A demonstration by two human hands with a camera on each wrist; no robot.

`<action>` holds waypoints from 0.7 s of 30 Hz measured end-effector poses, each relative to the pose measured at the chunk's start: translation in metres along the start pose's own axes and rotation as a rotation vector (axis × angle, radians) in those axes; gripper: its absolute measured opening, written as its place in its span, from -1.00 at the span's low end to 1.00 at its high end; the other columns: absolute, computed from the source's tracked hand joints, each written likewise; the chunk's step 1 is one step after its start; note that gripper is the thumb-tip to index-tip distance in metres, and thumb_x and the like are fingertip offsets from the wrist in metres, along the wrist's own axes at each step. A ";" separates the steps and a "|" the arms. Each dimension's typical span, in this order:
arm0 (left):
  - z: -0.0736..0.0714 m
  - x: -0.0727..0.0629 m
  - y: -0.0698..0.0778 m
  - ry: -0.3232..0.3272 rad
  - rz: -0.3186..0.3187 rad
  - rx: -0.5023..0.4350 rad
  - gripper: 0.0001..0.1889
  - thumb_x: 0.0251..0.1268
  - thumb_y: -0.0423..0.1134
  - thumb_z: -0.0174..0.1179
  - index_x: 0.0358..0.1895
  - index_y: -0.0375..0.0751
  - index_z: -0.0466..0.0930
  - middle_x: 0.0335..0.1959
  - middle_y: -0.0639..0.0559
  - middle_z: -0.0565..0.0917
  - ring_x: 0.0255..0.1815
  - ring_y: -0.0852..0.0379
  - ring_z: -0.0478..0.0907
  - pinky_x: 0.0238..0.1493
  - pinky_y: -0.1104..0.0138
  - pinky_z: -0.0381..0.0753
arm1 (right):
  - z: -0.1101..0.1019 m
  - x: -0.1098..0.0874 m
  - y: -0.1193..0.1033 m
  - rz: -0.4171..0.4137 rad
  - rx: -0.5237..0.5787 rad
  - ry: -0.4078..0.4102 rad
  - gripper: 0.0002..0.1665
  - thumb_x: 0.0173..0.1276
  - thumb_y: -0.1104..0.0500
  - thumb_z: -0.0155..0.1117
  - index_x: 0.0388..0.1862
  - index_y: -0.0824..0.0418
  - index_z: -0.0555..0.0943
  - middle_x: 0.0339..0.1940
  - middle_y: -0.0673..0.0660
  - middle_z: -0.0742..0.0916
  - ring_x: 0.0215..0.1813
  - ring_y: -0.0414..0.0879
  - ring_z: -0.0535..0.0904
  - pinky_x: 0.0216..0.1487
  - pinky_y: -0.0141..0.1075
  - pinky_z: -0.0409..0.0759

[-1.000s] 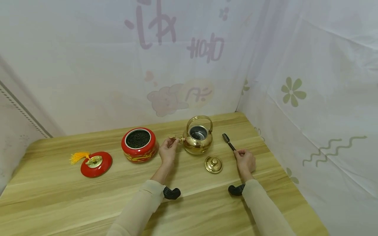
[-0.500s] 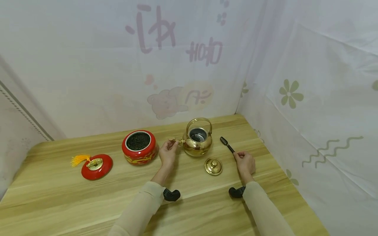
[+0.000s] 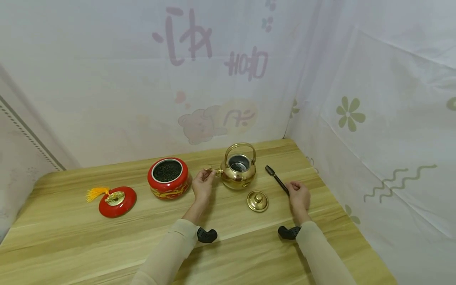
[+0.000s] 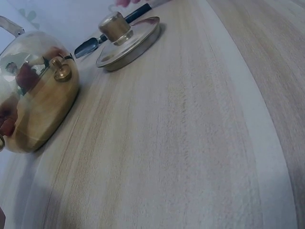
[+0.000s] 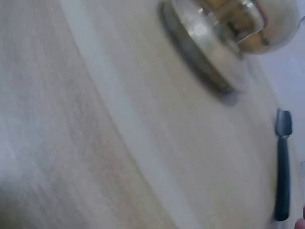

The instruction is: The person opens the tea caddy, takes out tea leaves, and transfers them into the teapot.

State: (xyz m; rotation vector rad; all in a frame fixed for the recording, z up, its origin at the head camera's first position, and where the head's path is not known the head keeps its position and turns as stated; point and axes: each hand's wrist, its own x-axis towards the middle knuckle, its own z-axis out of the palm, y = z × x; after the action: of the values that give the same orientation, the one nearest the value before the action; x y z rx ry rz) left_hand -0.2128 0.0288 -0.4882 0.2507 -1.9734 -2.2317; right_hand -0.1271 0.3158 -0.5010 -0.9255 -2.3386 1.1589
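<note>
My left hand (image 3: 202,188) pinches the spout of a gold teapot (image 3: 236,181) between thumb and fingers. The pot stands upright without its lid, and its grey inner wall shows. In front of it lies the gold teapot lid (image 3: 257,201), knob up. A dark tea scoop (image 3: 278,181) rests on the table to the right of the pot. My right hand (image 3: 299,198) is beside the handle end, fingers loosely curled. In the right wrist view the scoop's handle (image 5: 282,183) ends just short of my fingertips (image 5: 299,223). The left wrist view does not show the pinched spout.
A red jar (image 3: 169,190) with dark tea leaves inside stands left of my left hand. Its red lid (image 3: 125,202), with a yellow tassel (image 3: 97,193), lies farther left. Printed cloth walls (image 3: 107,99) border the wooden table (image 3: 235,245) behind and on the right.
My right hand has let go of the scoop and drawn slightly right, leaving the scoop on the table. My left hand keeps its pinch on the spout. The head view tilted slightly.
</note>
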 end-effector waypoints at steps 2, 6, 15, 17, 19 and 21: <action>-0.002 0.000 0.000 0.001 -0.006 0.004 -0.78 0.20 -0.36 0.26 -0.16 -0.46 0.61 -0.11 -0.30 0.66 -0.08 0.04 0.59 -0.18 0.56 0.54 | 0.000 -0.001 -0.002 0.000 0.076 -0.002 -0.71 0.33 0.08 0.23 -0.14 0.29 0.63 -0.23 0.21 0.68 -0.27 -0.07 0.55 -0.38 -0.48 0.43; -0.003 0.001 0.000 -0.004 -0.003 0.028 -0.76 0.21 -0.35 0.26 -0.13 -0.47 0.60 -0.11 -0.29 0.66 -0.06 0.01 0.59 -0.13 0.47 0.58 | -0.001 -0.007 -0.011 -0.029 0.217 -0.033 -0.68 0.36 0.09 0.21 -0.06 0.30 0.61 -0.21 0.14 0.64 -0.29 -0.25 0.47 -0.39 -0.62 0.43; 0.002 0.004 -0.003 -0.014 0.027 0.043 -0.76 0.19 -0.35 0.27 -0.14 -0.47 0.61 -0.12 -0.31 0.67 -0.04 -0.04 0.61 -0.05 0.36 0.62 | 0.001 -0.037 -0.041 -0.094 0.404 -0.129 -0.72 0.30 0.22 0.26 -0.10 0.40 0.59 -0.40 -0.07 0.58 -0.42 -0.34 0.42 -0.47 -0.60 0.40; 0.003 0.004 -0.002 -0.005 0.031 0.045 -0.77 0.18 -0.36 0.27 -0.16 -0.47 0.61 -0.12 -0.32 0.66 -0.04 -0.07 0.61 -0.05 0.35 0.62 | 0.005 -0.043 -0.042 -0.089 0.417 -0.173 -0.72 0.30 0.23 0.26 -0.09 0.40 0.59 -0.39 -0.06 0.58 -0.39 -0.31 0.43 -0.44 -0.59 0.42; 0.002 0.004 -0.002 0.000 0.033 0.048 -0.78 0.18 -0.37 0.27 -0.17 -0.48 0.61 -0.13 -0.33 0.66 -0.04 -0.08 0.61 -0.04 0.34 0.62 | 0.008 -0.049 -0.041 -0.069 0.422 -0.211 -0.73 0.30 0.23 0.27 -0.09 0.38 0.59 -0.37 -0.03 0.57 -0.37 -0.28 0.44 -0.42 -0.57 0.43; 0.001 0.003 -0.001 0.002 0.032 0.053 -0.79 0.18 -0.37 0.27 -0.18 -0.48 0.61 -0.13 -0.33 0.67 -0.04 -0.08 0.61 -0.04 0.33 0.62 | 0.012 -0.055 -0.039 -0.039 0.414 -0.251 -0.72 0.30 0.21 0.26 -0.07 0.35 0.58 -0.34 0.01 0.56 -0.35 -0.24 0.44 -0.42 -0.56 0.44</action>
State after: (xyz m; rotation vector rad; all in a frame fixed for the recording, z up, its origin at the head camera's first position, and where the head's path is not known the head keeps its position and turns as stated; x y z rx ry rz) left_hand -0.2160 0.0291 -0.4895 0.2258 -2.0224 -2.1611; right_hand -0.1101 0.2538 -0.4790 -0.6131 -2.1550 1.7407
